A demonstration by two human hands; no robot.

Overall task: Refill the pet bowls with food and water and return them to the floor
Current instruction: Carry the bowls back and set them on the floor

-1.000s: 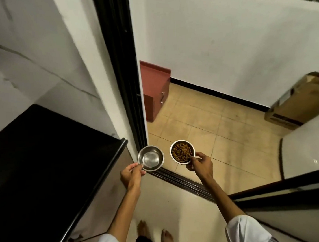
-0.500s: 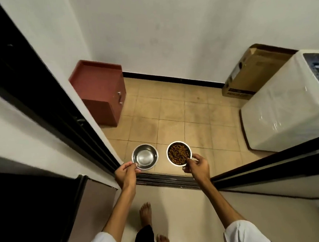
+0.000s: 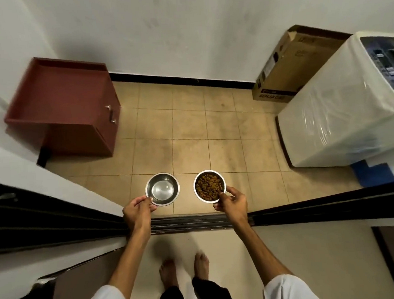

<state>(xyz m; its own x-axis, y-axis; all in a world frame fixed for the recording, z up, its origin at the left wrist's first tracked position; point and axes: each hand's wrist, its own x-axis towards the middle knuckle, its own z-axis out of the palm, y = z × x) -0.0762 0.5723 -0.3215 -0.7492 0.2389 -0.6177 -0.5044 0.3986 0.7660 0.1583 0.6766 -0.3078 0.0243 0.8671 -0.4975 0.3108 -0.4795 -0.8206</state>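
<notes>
Nearly done: both bowls filled, not yet on floor.
I see left hand [image 3: 138, 209] pinching water bowl [image 3: 162, 189], right hand [image 3: 233, 202] pinching kibble bowl [image 3: 209, 186], just past door track [image 3: 197, 223].

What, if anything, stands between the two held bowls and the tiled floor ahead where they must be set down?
Nothing visible does. The left hand holds the water bowl and the right hand the food bowl above bare tiled floor; only the door track lies underfoot. The cabinet and washing machine stand aside.

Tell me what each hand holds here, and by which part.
The left hand pinches the steel water bowl at its near rim. The right hand grips the kibble bowl at its near right rim.
</notes>
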